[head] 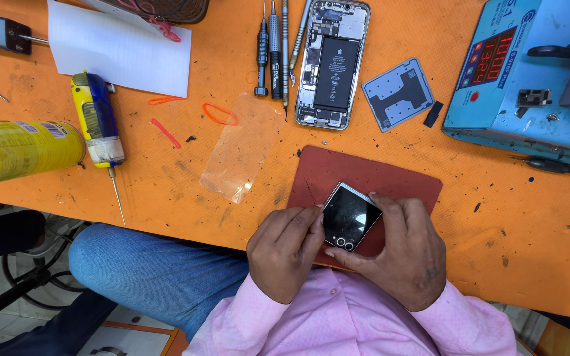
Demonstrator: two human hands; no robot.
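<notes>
Folded phone (351, 216), glossy black square, twin lenses, gripped by hands

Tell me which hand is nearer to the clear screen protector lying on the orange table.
Left. The left hand sits just below and right of the clear screen protector, gripping the small folded phone. The right hand holds the phone's far side, farther away.

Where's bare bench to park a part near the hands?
Widest bare patch: orange bench right of the red mat, below the blue machine. A smaller one lies between the yellow can and the clear film. The top strip is crowded: screwdrivers, opened phone, grey plate.
</notes>
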